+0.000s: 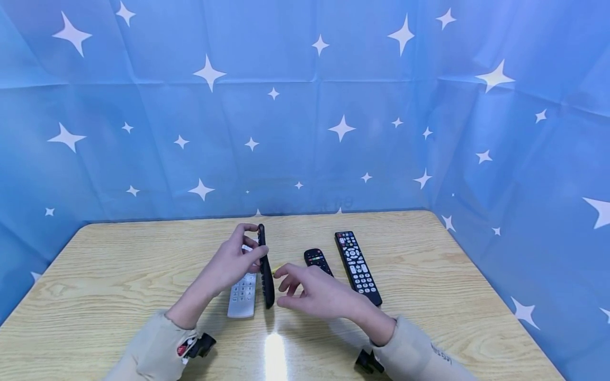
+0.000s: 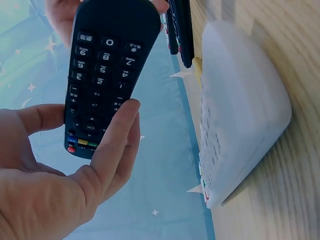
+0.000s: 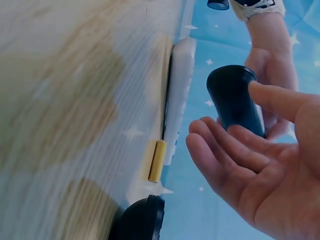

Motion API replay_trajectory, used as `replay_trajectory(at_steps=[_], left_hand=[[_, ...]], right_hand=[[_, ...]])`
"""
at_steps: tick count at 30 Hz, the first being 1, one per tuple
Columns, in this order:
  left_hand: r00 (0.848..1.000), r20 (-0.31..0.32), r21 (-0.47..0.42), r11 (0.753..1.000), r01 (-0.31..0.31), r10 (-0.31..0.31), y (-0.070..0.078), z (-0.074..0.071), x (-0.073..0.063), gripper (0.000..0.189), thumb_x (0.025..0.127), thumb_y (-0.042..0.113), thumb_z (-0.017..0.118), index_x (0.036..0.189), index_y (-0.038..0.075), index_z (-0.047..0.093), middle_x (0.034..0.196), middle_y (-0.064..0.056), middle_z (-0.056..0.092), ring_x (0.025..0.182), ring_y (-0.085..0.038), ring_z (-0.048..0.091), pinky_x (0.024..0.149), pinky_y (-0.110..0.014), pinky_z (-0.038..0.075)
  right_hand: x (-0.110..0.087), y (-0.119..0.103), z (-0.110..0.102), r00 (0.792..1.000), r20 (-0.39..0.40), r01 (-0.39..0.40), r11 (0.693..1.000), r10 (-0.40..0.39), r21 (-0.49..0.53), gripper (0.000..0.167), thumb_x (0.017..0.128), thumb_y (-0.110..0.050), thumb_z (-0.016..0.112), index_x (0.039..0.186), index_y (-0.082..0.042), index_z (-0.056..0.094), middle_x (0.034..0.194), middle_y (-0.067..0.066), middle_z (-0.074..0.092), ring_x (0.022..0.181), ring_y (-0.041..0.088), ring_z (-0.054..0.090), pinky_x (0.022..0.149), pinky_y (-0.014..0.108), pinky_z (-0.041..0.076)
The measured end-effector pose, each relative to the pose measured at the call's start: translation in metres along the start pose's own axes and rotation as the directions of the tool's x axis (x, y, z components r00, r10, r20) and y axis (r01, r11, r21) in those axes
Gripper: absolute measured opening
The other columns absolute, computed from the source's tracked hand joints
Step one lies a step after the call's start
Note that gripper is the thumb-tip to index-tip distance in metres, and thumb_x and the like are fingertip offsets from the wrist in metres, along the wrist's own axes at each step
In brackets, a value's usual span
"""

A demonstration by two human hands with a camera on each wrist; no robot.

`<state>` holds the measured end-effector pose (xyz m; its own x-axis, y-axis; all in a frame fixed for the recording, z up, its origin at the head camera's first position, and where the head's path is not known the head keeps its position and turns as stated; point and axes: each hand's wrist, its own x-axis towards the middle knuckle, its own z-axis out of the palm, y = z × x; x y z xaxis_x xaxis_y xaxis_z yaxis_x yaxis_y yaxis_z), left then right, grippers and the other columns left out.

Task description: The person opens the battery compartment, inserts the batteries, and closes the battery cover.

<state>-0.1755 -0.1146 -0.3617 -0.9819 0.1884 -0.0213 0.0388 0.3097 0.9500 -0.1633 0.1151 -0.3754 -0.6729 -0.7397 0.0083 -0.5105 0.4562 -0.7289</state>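
My left hand [image 1: 232, 264] grips a black remote control [image 1: 266, 275] by its sides, holding it on edge above the table. In the left wrist view the remote's button face [image 2: 102, 70] shows, with number keys and a red button. My right hand [image 1: 316, 291] is beside the remote's near end, fingers loosely bent. The right wrist view shows its palm [image 3: 270, 195] turned up and the thumb overlapping the remote's end [image 3: 232, 92]; whether they touch I cannot tell. Below the left hand lies a white remote control [image 1: 242, 299].
A small yellow cylinder [image 3: 157, 161] lies on the wooden table [image 1: 143, 275] near the white remote. Right of it rest a shorter black remote [image 1: 315, 257], partly behind the right hand, and a longer black remote [image 1: 358, 267]. A blue starred curtain [image 1: 286, 106] hangs behind.
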Motion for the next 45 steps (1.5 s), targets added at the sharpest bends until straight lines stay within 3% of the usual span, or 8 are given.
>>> replay_trajectory(at_steps=[3,10,16,24,34,45], left_hand=[[1.0,0.005,-0.049,0.999,0.004,-0.003,-0.0001,0.0011,-0.0002,0.055,0.102,0.015,0.062,0.149,0.002,0.035,0.117,-0.023,0.055,0.088,-0.027,0.065,0.079,-0.04,0.061],[1.0,0.017,-0.144,0.99,0.003,0.0,0.0001,0.0027,-0.0015,0.055,0.104,0.013,0.056,0.151,0.001,0.03,0.12,-0.025,0.051,0.093,-0.03,0.065,0.083,-0.044,0.061],[1.0,0.006,-0.206,0.978,0.005,-0.004,0.0005,0.0041,-0.001,0.053,0.105,0.012,0.054,0.15,0.003,0.028,0.119,-0.024,0.05,0.097,-0.035,0.064,0.085,-0.045,0.06],[1.0,0.013,-0.274,0.962,0.008,-0.005,-0.0007,0.0051,0.0004,0.053,0.105,0.011,0.053,0.15,0.002,0.026,0.119,-0.025,0.049,0.101,-0.035,0.064,0.088,-0.045,0.059],[0.999,-0.048,-0.237,0.972,0.002,-0.014,0.0009,0.0047,0.0016,0.052,0.105,0.011,0.054,0.15,-0.001,0.032,0.125,-0.026,0.05,0.106,-0.034,0.065,0.091,-0.041,0.058],[0.995,-0.102,-0.21,0.978,-0.003,-0.019,0.0004,0.0045,0.0022,0.051,0.103,0.011,0.062,0.146,-0.007,0.041,0.126,-0.023,0.051,0.101,-0.027,0.067,0.086,-0.037,0.059]], right_hand=[[-0.0001,-0.0003,0.0007,1.0,0.0,-0.004,0.999,0.004,0.042,0.041,0.099,-0.022,0.071,0.135,-0.008,0.055,0.112,0.009,0.073,0.092,0.004,0.067,0.078,0.022,0.056],[0.0011,-0.0003,0.0028,0.999,-0.001,-0.041,0.991,0.041,0.126,0.058,0.098,-0.027,0.073,0.144,-0.009,0.043,0.118,0.005,0.069,0.096,0.005,0.068,0.082,0.023,0.057],[0.0019,-0.0025,0.0031,0.998,-0.002,-0.06,0.984,0.061,0.17,0.073,0.095,-0.031,0.077,0.151,-0.011,0.035,0.128,0.013,0.066,0.101,0.009,0.068,0.082,0.025,0.057],[0.0026,-0.001,0.0039,0.999,-0.038,-0.026,0.982,0.034,0.186,0.075,0.094,-0.024,0.078,0.152,-0.016,0.032,0.123,0.011,0.068,0.099,0.009,0.068,0.082,0.026,0.058],[0.0021,-0.0007,0.0037,0.995,-0.083,-0.032,0.985,0.047,0.167,0.072,0.092,-0.021,0.081,0.149,-0.02,0.037,0.108,-0.001,0.07,0.095,0.008,0.068,0.078,0.026,0.058],[0.0024,-0.0036,0.0027,0.991,-0.119,-0.049,0.993,0.062,0.104,0.071,0.088,-0.023,0.084,0.147,-0.021,0.045,0.111,0.006,0.068,0.087,0.007,0.068,0.072,0.024,0.059]])
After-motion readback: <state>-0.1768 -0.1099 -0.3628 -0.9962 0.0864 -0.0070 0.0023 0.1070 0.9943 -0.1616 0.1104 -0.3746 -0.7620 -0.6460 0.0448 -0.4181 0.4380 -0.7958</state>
